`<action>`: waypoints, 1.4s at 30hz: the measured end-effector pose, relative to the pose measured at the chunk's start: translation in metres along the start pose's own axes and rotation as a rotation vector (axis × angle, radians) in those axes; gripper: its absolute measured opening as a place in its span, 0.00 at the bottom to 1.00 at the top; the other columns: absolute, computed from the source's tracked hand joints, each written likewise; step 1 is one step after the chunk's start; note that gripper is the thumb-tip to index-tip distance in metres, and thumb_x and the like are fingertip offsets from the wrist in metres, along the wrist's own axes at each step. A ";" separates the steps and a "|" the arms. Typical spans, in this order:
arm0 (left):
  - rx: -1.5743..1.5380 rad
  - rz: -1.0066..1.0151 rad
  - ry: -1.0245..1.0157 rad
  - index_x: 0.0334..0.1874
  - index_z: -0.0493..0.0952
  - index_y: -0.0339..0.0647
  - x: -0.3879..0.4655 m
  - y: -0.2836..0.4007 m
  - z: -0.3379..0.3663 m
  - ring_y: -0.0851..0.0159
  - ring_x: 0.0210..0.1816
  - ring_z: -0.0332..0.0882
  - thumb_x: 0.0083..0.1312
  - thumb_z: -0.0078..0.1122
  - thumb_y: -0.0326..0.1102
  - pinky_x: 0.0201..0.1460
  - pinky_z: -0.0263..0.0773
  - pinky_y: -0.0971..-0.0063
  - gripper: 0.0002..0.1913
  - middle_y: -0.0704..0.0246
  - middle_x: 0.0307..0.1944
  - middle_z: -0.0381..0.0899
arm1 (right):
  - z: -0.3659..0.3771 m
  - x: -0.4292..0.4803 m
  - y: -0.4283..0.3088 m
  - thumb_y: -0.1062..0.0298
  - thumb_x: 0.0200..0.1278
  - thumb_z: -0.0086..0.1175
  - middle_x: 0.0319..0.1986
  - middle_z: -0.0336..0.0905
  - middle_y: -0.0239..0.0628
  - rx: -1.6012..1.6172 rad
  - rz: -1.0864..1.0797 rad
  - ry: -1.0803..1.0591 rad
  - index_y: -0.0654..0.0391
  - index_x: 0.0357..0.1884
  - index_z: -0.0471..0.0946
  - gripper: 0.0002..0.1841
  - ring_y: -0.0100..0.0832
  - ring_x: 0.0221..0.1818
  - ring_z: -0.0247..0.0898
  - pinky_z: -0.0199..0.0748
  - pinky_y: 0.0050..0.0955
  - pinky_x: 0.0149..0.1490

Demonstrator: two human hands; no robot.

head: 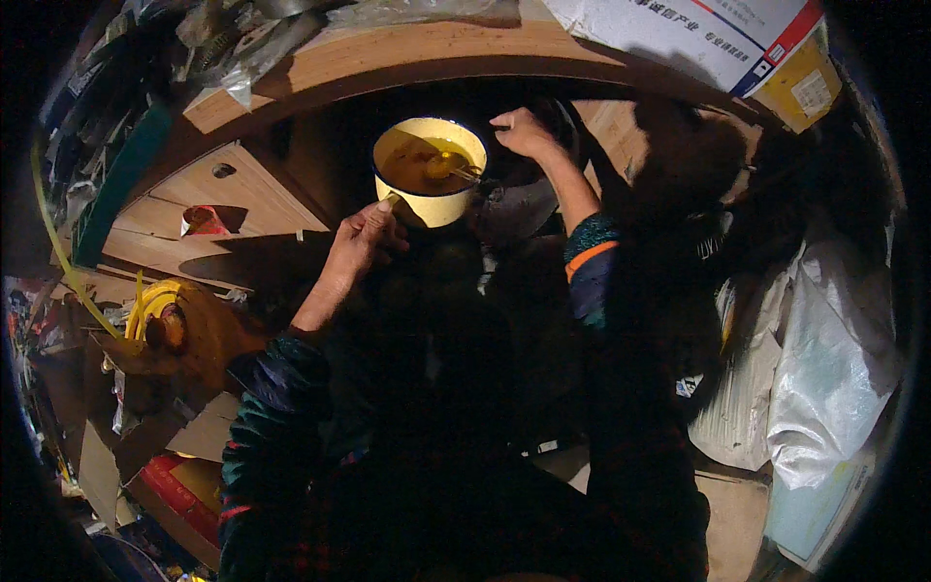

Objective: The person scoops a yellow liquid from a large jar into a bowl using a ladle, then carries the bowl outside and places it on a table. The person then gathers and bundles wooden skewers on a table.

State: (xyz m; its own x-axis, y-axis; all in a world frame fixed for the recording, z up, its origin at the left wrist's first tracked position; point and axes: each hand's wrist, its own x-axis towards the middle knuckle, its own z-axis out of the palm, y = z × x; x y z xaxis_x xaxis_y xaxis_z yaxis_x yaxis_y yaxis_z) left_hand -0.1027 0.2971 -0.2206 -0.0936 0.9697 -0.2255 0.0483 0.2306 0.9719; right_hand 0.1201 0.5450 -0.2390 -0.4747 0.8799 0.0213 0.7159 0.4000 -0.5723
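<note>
My left hand [367,233] grips the handle of a yellow enamel mug [429,206] with a dark rim. Amber liquid [411,164] fills much of the mug, and a bright reflection shows on it. A thin, shiny object [465,174] lies at the right side of the liquid; its kind is unclear. Just right of the rim, apart from the mug, is my right hand [522,131] with curled fingers. Deep shadow around its fingertips hides whether anything is between them.
A wooden shelf edge [407,54] crosses the far side, with plastic bags and a printed white box [676,36]. To the left are a wooden board [167,207], a torn red-and-white cup [204,220] and a yellow container [174,320]. Pale plastic sacks [822,364] stand right.
</note>
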 end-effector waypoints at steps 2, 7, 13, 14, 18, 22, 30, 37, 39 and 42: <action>-0.008 0.009 -0.009 0.32 0.72 0.42 0.000 -0.001 0.001 0.68 0.35 0.79 0.68 0.43 0.61 0.34 0.70 0.76 0.25 0.68 0.31 0.78 | -0.017 -0.010 0.007 0.65 0.52 0.61 0.40 0.81 0.43 0.128 0.041 -0.027 0.58 0.53 0.77 0.23 0.33 0.40 0.77 0.74 0.31 0.46; 0.007 -0.004 -0.002 0.31 0.71 0.43 0.000 -0.001 0.000 0.67 0.36 0.80 0.69 0.42 0.60 0.34 0.71 0.75 0.25 0.67 0.33 0.78 | -0.056 -0.048 0.014 0.59 0.52 0.65 0.32 0.81 0.34 0.347 0.148 -0.005 0.56 0.53 0.77 0.26 0.23 0.30 0.74 0.71 0.22 0.35; 0.010 0.051 -0.029 0.33 0.71 0.43 -0.003 0.002 0.002 0.68 0.35 0.79 0.69 0.41 0.59 0.33 0.71 0.76 0.24 0.67 0.33 0.77 | -0.085 -0.081 0.018 0.64 0.57 0.62 0.30 0.79 0.26 0.407 0.110 0.088 0.59 0.54 0.76 0.22 0.17 0.28 0.68 0.66 0.16 0.32; 0.013 0.057 -0.025 0.33 0.71 0.43 -0.004 0.003 0.002 0.68 0.35 0.79 0.69 0.41 0.59 0.33 0.71 0.76 0.24 0.67 0.33 0.77 | -0.090 -0.085 0.020 0.64 0.57 0.62 0.30 0.79 0.26 0.419 0.098 0.089 0.59 0.54 0.76 0.22 0.16 0.28 0.68 0.65 0.16 0.31; 0.017 0.047 -0.015 0.34 0.71 0.43 -0.004 0.005 0.004 0.68 0.34 0.79 0.69 0.42 0.59 0.32 0.71 0.77 0.24 0.68 0.32 0.77 | -0.110 -0.100 0.026 0.63 0.56 0.63 0.34 0.79 0.31 0.461 0.142 0.022 0.59 0.55 0.75 0.25 0.21 0.33 0.71 0.69 0.19 0.39; 0.002 0.016 -0.014 0.34 0.71 0.43 -0.004 0.006 0.004 0.68 0.34 0.79 0.69 0.42 0.60 0.31 0.71 0.77 0.24 0.68 0.31 0.76 | -0.118 -0.119 0.017 0.62 0.56 0.63 0.39 0.80 0.34 0.515 0.235 0.149 0.59 0.56 0.74 0.26 0.24 0.39 0.72 0.70 0.22 0.46; 0.048 0.094 -0.044 0.31 0.70 0.43 -0.004 0.003 0.000 0.69 0.33 0.79 0.68 0.42 0.62 0.31 0.71 0.78 0.25 0.69 0.30 0.74 | -0.158 -0.166 -0.029 0.64 0.55 0.62 0.42 0.77 0.34 0.137 -0.019 0.272 0.59 0.52 0.76 0.22 0.25 0.41 0.70 0.68 0.23 0.48; 0.027 0.050 -0.025 0.31 0.70 0.44 -0.001 0.001 0.000 0.69 0.33 0.79 0.68 0.43 0.62 0.31 0.70 0.78 0.25 0.73 0.28 0.73 | -0.159 -0.203 -0.075 0.66 0.55 0.60 0.47 0.78 0.40 0.067 -0.122 0.295 0.62 0.50 0.77 0.20 0.28 0.48 0.73 0.68 0.25 0.54; 0.014 0.059 -0.028 0.32 0.70 0.45 -0.002 0.002 0.001 0.70 0.33 0.79 0.67 0.43 0.62 0.32 0.70 0.78 0.25 0.74 0.28 0.72 | -0.154 -0.209 -0.087 0.67 0.56 0.58 0.46 0.79 0.40 0.080 -0.210 0.286 0.62 0.50 0.77 0.19 0.29 0.48 0.74 0.68 0.26 0.55; 0.038 0.056 -0.045 0.33 0.70 0.45 -0.003 0.005 0.001 0.70 0.34 0.79 0.68 0.43 0.62 0.32 0.69 0.78 0.24 0.74 0.27 0.71 | -0.150 -0.217 -0.099 0.69 0.54 0.58 0.43 0.80 0.40 -0.010 -0.273 0.295 0.61 0.50 0.77 0.19 0.32 0.47 0.75 0.68 0.27 0.54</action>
State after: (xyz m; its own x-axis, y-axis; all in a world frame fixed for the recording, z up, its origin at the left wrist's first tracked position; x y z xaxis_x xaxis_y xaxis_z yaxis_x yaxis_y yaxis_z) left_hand -0.1017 0.2953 -0.2155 -0.0452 0.9837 -0.1743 0.0904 0.1778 0.9799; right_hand 0.2291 0.3530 -0.0641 -0.4816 0.7761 0.4072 0.5893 0.6306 -0.5050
